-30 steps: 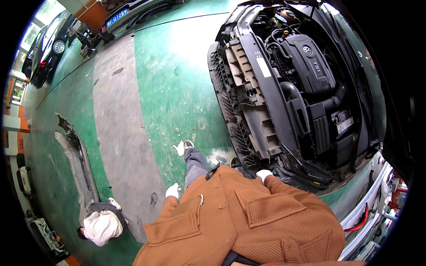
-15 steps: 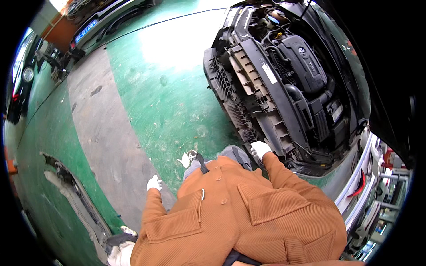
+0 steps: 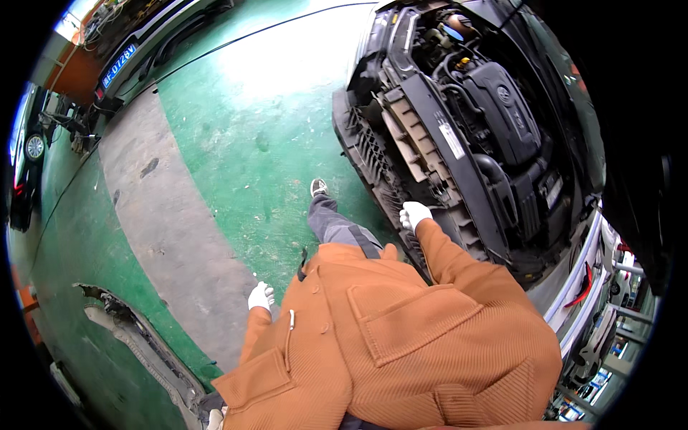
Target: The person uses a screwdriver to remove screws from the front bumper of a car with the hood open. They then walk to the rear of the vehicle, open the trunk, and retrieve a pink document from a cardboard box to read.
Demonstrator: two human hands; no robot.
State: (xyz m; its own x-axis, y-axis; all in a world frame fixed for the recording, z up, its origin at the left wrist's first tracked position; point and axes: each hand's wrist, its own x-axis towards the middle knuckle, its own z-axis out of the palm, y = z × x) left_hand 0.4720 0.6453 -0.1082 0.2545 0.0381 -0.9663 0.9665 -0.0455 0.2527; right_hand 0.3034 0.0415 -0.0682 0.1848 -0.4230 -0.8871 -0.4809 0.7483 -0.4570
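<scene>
My left hand [image 3: 261, 296], in a white glove, hangs over the grey floor strip [image 3: 161, 215] with its fingers curled and nothing visible in them. My right hand [image 3: 414, 215], also gloved, has closed fingers beside the black front frame [image 3: 373, 154] of an open-hooded car; I cannot make out whether it holds or touches the frame. The engine cover [image 3: 502, 115] and long dark crossmember [image 3: 437, 122] are exposed to the right. My sneakered foot [image 3: 319, 188] is on the green floor [image 3: 258, 122] ahead.
A detached bumper [image 3: 143, 337] lies at lower left, partly hiding behind my jacket. A dark car [image 3: 29, 165] and another car's rear bumper [image 3: 136, 50] stand at upper left, with a black hose [image 3: 258, 32] across the floor. Pale racked panels [image 3: 577, 287] are at right.
I have stepped forward alongside the open car; my right hand has moved up along its front, and my left hand has swung leftward. The crouching person at lower left has mostly left view.
</scene>
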